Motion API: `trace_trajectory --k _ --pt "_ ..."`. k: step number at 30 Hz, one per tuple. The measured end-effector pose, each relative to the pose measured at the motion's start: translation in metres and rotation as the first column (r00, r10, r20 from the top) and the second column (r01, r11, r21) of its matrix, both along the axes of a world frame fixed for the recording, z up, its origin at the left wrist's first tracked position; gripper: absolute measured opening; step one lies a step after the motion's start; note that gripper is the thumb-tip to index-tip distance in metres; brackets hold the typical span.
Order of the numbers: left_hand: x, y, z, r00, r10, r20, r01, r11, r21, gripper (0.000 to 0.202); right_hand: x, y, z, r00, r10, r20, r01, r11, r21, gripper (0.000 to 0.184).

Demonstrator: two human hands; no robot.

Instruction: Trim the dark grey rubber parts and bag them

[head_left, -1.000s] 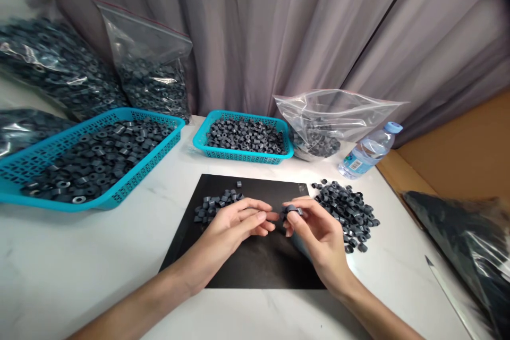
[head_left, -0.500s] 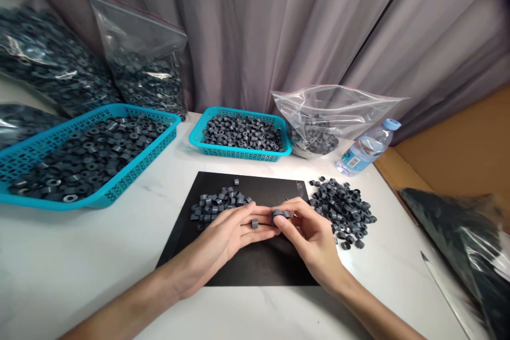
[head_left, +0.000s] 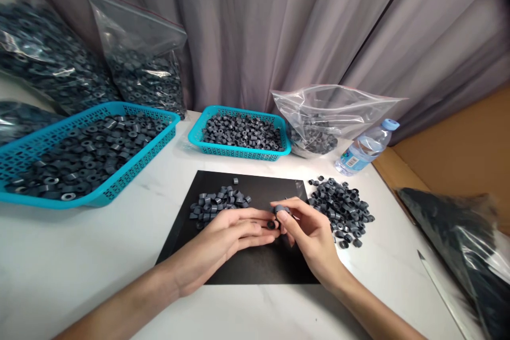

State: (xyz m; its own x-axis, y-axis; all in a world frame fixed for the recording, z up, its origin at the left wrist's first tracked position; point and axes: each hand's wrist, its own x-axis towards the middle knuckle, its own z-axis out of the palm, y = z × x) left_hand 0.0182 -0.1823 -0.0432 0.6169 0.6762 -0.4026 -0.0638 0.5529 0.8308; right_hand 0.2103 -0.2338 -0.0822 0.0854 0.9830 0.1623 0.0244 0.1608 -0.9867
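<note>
The right hand (head_left: 313, 228) is closed to a pinch: thumb and forefinger grip a grey ring (head_left: 281, 209). The remaining fingers curl beneath; from where I stand, I cannot tell whether they retain further parts. The left hand (head_left: 235, 231) is loosely open, palm inward, fingers extended toward the right fingertips. A dark ring (head_left: 271, 224) sits between the two sets of fingertips, its bore visible; I cannot tell which hand supports it.

Both hands are positioned over a black mat (head_left: 247, 271) on the white tabletop (head_left: 119, 249). A cluster of grey rings (head_left: 217, 203) lies on the mat, beyond the left hand; a single ring (head_left: 235, 180) lies just behind it. A larger loose pile (head_left: 340, 204) occupies the tabletop beside the right hand.

Behind the mat stands a blue basket (head_left: 239, 153) filled with similar rings. To its right are an open clear bag (head_left: 319, 138), partly filled, and a tilted-looking water bottle (head_left: 362, 151) with a blue cap. To its left is a second blue basket (head_left: 135, 167), backed by filled bags (head_left: 147, 71). A grey curtain (head_left: 239, 37) hangs behind everything.
</note>
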Motion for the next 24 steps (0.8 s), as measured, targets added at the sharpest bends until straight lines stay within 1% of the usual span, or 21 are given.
trace_trajectory --k 5,10,13,15,18,20,24 --pt "-0.0009 0.0018 -0.0038 0.999 -0.035 0.007 0.034 0.997 0.066 0.033 0.0011 -0.0001 0.0034 0.999 0.017 0.049 -0.019 0.999 0.043 0.019" --pt "-0.0005 0.0006 -0.0050 0.998 -0.051 -0.045 0.055 0.995 0.084 0.039 0.0011 0.0005 0.0031 0.997 0.044 0.070 -0.046 0.999 0.024 0.019" --pt "0.0001 -0.0012 -0.0034 0.997 -0.003 -0.075 0.004 1.000 0.009 0.041 0.0021 0.0017 0.0013 0.995 0.066 0.073 -0.068 0.997 0.023 0.018" --pt "-0.0001 -0.0017 -0.0023 0.998 0.024 -0.058 -0.027 0.998 -0.056 0.045 0.0031 0.0019 0.0002 0.993 0.070 0.097 -0.072 0.997 0.024 0.018" --pt "-0.0009 -0.0013 -0.0009 1.000 -0.022 0.004 0.022 0.995 -0.098 0.053 0.0041 0.0013 -0.0008 0.986 0.076 0.146 -0.081 0.996 0.030 0.018" --pt "-0.0013 -0.0007 -0.0004 0.999 -0.031 0.022 0.033 0.993 -0.112 0.052 0.0043 0.0005 -0.0008 0.978 0.096 0.184 -0.103 0.994 0.027 0.020" --pt "-0.0001 0.0004 -0.0005 0.999 0.027 0.033 -0.022 0.991 -0.134 0.044 0.0050 -0.0005 0.0000 0.966 0.131 0.223 -0.138 0.990 0.013 0.021"
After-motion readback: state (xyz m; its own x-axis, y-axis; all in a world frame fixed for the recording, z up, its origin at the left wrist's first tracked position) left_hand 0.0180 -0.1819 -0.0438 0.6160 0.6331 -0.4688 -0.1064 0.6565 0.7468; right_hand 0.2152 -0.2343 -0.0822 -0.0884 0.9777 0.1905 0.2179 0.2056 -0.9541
